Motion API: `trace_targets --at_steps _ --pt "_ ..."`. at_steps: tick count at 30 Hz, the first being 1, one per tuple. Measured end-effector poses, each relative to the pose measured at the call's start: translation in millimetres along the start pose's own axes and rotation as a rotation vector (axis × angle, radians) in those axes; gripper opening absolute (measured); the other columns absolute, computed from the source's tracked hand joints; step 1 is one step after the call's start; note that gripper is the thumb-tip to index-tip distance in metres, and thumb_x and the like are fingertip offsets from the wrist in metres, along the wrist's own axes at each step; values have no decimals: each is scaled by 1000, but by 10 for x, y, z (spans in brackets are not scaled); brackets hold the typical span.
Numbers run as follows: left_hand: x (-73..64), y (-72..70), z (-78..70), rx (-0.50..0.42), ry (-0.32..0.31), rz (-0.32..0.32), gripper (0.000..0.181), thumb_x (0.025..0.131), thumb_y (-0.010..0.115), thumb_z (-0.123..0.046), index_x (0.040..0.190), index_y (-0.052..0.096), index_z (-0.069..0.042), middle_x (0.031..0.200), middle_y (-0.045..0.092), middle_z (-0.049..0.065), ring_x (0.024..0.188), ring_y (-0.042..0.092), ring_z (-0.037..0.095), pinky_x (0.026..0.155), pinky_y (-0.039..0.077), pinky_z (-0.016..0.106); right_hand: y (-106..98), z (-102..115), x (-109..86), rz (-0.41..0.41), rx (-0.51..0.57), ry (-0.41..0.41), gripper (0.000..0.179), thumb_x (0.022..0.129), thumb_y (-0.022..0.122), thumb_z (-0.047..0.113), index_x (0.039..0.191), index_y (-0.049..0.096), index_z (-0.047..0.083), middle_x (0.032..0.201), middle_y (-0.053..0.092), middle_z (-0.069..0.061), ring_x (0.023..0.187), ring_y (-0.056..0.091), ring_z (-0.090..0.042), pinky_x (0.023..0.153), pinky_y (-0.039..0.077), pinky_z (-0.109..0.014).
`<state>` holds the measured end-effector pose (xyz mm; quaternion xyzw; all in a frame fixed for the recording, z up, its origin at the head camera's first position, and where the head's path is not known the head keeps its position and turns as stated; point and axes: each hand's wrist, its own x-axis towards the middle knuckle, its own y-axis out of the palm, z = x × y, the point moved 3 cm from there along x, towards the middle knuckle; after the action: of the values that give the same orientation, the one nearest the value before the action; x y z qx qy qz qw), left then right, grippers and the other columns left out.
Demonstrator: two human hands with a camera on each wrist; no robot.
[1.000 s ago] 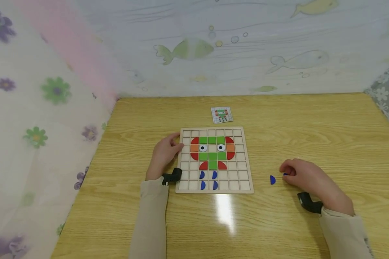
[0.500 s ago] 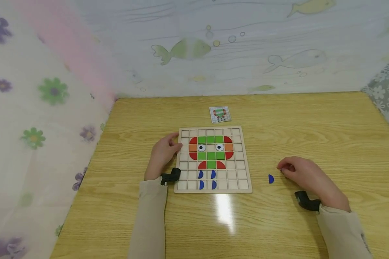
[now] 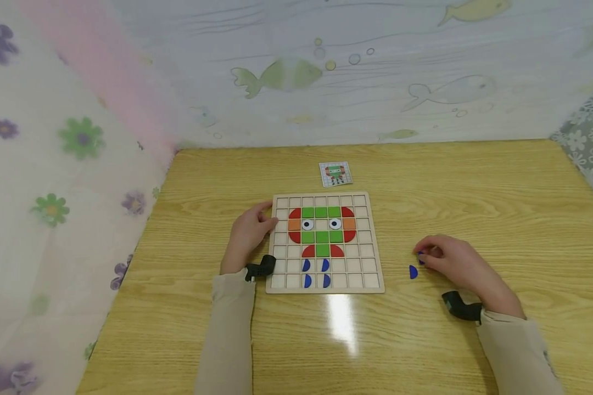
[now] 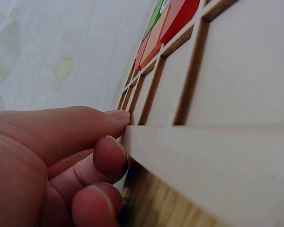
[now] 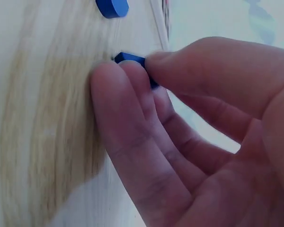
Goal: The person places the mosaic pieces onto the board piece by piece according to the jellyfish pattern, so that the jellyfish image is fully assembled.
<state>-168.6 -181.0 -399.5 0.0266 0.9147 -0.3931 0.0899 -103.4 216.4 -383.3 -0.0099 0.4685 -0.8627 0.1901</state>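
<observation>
A wooden grid board (image 3: 356, 266) lies on the table, bearing green squares (image 3: 322, 237), red quarter-rounds, orange squares, two eye discs (image 3: 335, 224) and several blue half-circles (image 3: 307, 265). At its left edge, my left hand (image 3: 249, 233) grips the rim; the left wrist view shows the thumb (image 4: 80, 127) on the edge, other fingers curled beside it. Right of the board, my right hand (image 3: 457, 266) pinches a blue half-circle piece (image 5: 131, 58) between thumb and fingers, low over the table. A second blue half-circle piece (image 3: 413, 272) lies just left of that hand.
Behind the board lies a small picture card (image 3: 335, 174) with a matching coloured figure. The wood-grain table (image 3: 202, 175) meets a fish-patterned curtain (image 3: 286, 109) at the back and a flowered one (image 3: 79, 219) on the left. Black cameras (image 3: 459, 306) sit on both wrists.
My right hand has moved left and slightly away from me with the blue half-circle piece, closer to the loose one. The left hand keeps its place on the board.
</observation>
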Motion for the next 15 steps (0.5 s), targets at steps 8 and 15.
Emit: trace_targets --at_steps 8,15 --pt "6 -16 -5 0 -9 -2 46 86 58 -33 130 47 -22 77 56 1 57 51 19 56 39 32 40 95 77 14 17 -48 13 87 57 21 96 65 15 89 63 2 81 56 -15 73 43 -38" --pt "-9 -18 -18 23 4 2 47 86 57 -33 129 47 -20 76 55 1 59 49 19 56 38 31 65 214 195 -21 10 -100 19 89 55 20 103 67 15 98 62 0 87 58 -17 76 44 -39"
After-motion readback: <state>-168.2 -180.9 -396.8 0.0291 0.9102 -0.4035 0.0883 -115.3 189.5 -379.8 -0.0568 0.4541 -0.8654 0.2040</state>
